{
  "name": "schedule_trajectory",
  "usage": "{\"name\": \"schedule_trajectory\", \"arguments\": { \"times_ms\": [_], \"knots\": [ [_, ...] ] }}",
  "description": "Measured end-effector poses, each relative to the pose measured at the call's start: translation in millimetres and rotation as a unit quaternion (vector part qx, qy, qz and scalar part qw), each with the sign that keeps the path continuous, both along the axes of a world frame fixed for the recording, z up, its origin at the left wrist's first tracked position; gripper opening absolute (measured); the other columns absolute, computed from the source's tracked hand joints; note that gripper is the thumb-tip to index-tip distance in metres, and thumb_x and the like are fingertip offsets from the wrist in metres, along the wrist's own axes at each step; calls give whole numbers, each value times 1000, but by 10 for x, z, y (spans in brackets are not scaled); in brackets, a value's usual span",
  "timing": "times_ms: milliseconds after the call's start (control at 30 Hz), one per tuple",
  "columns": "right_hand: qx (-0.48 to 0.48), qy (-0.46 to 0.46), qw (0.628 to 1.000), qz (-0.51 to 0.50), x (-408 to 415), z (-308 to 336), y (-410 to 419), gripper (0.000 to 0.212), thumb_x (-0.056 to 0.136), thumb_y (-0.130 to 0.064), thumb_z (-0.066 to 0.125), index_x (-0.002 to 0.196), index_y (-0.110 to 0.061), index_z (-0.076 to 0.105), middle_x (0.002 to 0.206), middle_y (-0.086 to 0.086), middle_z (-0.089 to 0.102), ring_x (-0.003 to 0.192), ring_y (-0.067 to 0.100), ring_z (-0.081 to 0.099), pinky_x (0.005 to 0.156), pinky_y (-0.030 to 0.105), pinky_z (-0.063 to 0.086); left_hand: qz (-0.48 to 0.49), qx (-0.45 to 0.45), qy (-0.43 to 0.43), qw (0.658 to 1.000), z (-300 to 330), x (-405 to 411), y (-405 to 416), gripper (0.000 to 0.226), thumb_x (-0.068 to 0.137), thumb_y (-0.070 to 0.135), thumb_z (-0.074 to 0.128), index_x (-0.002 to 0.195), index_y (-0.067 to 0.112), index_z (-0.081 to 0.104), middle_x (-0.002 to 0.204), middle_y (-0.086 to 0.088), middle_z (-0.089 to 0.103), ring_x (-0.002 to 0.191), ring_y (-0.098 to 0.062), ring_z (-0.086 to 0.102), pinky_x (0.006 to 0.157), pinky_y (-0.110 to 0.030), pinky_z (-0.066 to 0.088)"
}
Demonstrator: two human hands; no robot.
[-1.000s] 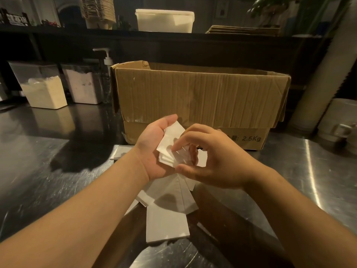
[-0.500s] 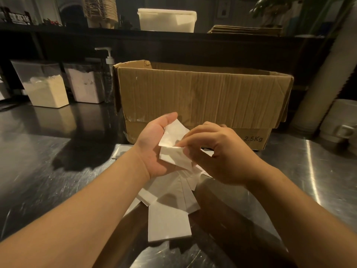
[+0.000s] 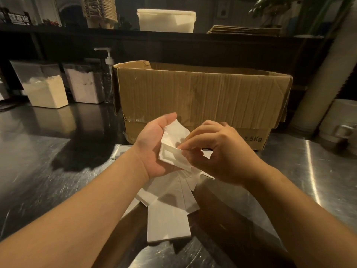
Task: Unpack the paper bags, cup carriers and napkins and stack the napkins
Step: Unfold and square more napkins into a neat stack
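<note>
My left hand [image 3: 154,144] cradles a small bundle of white folded napkins [image 3: 172,149] in its palm, thumb up beside them. From the right, my right hand [image 3: 222,151] pinches the bundle's near edge with curled fingers. Below both hands, several more white napkins [image 3: 168,209] lie fanned out on the steel counter [image 3: 58,171]. Behind the hands stands an open brown cardboard box [image 3: 201,95]; its inside is hidden from view.
Two clear tubs of powder [image 3: 44,88] and a pump bottle [image 3: 108,62] stand at the back left. A white mug [image 3: 342,122] and a pale column sit at the right. A dark shelf behind carries a white tub [image 3: 166,21] and flat cardboard.
My right hand's fingers have slid along the napkin bundle towards its near edge, and the bundle sits a little flatter in my left palm. The napkins on the counter have not moved.
</note>
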State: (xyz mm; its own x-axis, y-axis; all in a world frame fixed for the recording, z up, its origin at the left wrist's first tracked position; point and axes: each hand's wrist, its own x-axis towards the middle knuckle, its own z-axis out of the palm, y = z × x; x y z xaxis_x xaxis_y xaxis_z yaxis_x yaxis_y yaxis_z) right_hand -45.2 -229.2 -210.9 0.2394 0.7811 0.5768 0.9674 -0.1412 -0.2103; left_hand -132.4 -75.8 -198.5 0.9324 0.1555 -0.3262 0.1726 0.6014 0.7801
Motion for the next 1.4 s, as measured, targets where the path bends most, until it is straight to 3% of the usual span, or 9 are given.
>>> {"name": "schedule_trajectory", "arguments": {
  "times_ms": [200, 267, 533, 700, 833, 1000, 1100, 1233, 1400],
  "knots": [
    [6, -94, 995, -20, 29, 16, -34, 8, 84, -30, 79, 92, -27, 79, 97, -11, 72, 94, 11, 58, 82, 48, 48, 1, -4, -10, 1000, -20, 22, 20, 52, 98, 54, 51, 128, 13, 63, 94, -14, 72, 85, -29, 67, 79, -43, 57],
    [-14, -91, 996, -12, 24, 29, -46, 11, 83, -35, 75, 92, -29, 78, 99, -14, 70, 97, 10, 55, 85, 47, 46, -2, -8, -13, 1000, -26, 26, 28, 52, 99, 54, 50, 126, 11, 63, 94, -15, 71, 85, -29, 67, 78, -41, 56],
    [-2, 37, 999, 11, 28, 66, -56, 24, 89, -55, 59, 92, -36, 73, 99, -23, 62, 104, 8, 53, 91, 40, 47, -41, -33, -14, 999, -65, 45, 67, 52, 96, 50, 55, 128, 10, 61, 98, -13, 65, 86, -27, 62, 81, -43, 52],
    [115, 182, 972, -97, 131, 56, -38, 15, 95, -32, 63, 87, -26, 74, 83, -15, 70, 81, 4, 65, 70, 25, 53, -11, -59, -26, 998, -46, 52, 108, 42, 89, 43, 67, 118, 15, 56, 94, -12, 61, 81, -22, 56, 76, -34, 48],
    [-51, 292, 929, -222, 221, 5, -20, 15, 94, -36, 67, 103, -26, 72, 96, -8, 72, 84, 7, 66, 76, 31, 59, 5, -53, -28, 998, -55, 57, 154, 43, 88, 42, 64, 119, 13, 59, 95, -12, 63, 73, -22, 52, 73, -32, 44],
    [-260, 262, 904, -215, 120, 29, 39, 46, 82, -50, 75, 124, -38, 60, 121, -9, 59, 108, 14, 58, 95, 38, 55, 31, -31, -12, 999, -88, 90, 178, 46, 87, 45, 62, 121, 15, 64, 97, -10, 67, 73, -21, 56, 71, -32, 46],
    [-275, 209, 919, -189, 61, 48, 18, 55, 80, -58, 75, 128, -43, 54, 129, -10, 47, 124, 16, 39, 111, 45, 39, 37, -22, -12, 999, -88, 93, 185, 46, 88, 46, 62, 120, 14, 64, 96, -10, 68, 73, -21, 56, 69, -32, 46],
    [-257, 194, 928, -185, -46, 16, 84, 40, 80, -69, 68, 112, -48, 56, 122, -13, 48, 122, 15, 38, 113, 46, 29, 40, -19, -17, 999, -79, 92, 180, 44, 90, 46, 60, 119, 13, 65, 95, -10, 67, 73, -21, 55, 68, -31, 46],
    [-265, 162, 924, -223, -165, -11, 190, 44, 81, -59, 68, 121, -46, 57, 123, -10, 47, 126, 20, 40, 114, 48, 30, 31, -23, -26, 999, -78, 90, 187, 41, 90, 45, 59, 116, 13, 64, 95, -10, 64, 71, -22, 53, 68, -32, 44]
  ]
}}
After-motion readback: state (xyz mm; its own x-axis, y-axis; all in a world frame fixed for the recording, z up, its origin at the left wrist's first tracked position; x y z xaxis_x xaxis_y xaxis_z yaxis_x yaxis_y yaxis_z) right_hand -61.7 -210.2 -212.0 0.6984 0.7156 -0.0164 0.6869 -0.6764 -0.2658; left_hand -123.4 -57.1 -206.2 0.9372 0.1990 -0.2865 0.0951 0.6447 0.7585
